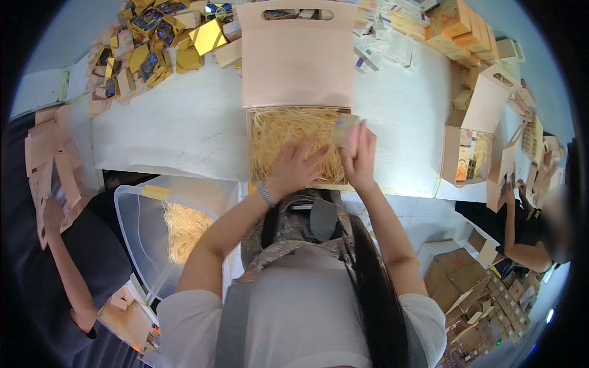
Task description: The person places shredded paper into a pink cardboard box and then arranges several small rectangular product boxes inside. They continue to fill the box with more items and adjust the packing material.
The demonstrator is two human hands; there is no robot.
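Note:
Before me on the white table stands a pink gift box [298, 69], its lid with a cut-out handle raised away from me. Pale shredded filler [290, 124] fills the box. My left hand [297, 165] rests on the filler with fingers spread, and I see nothing in it. My right hand [361, 161] grips a small carton [346, 132], blurred by motion, over the right edge of the box. The carton has pale and pinkish patches; its print is too blurred to make out.
Gold boxes [209, 37] pile up at the back left, white cartons [384, 43] at the back right. Another open gift box [467, 154] stands to the right. A clear plastic bin [133, 234] with filler sits below left. Co-workers flank me, one at the left [60, 221], one at the right [524, 239].

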